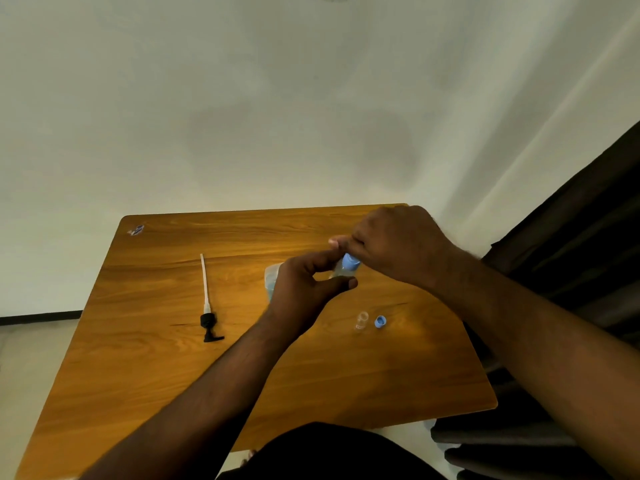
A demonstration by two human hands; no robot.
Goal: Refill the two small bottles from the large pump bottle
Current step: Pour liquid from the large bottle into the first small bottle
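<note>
My left hand (pixel 304 289) holds a small clear bottle (pixel 341 271) between thumb and fingers above the wooden table (pixel 242 375). The fingers of my right hand (pixel 391 244) pinch the bottle's blue cap (pixel 350 262). Behind my left hand, the large clear bottle (pixel 272 275) with bluish liquid is mostly hidden. A second small clear bottle (pixel 361 320) stands open on the table to the right, its blue cap (pixel 380 321) lying beside it. The black pump head with its long white tube (pixel 207 299) lies flat on the table to the left.
A small sticker (pixel 136 230) sits at the table's far left corner. A pale wall stands behind the table. Dark curtains (pixel 571 237) hang at the right, close to the table's right edge.
</note>
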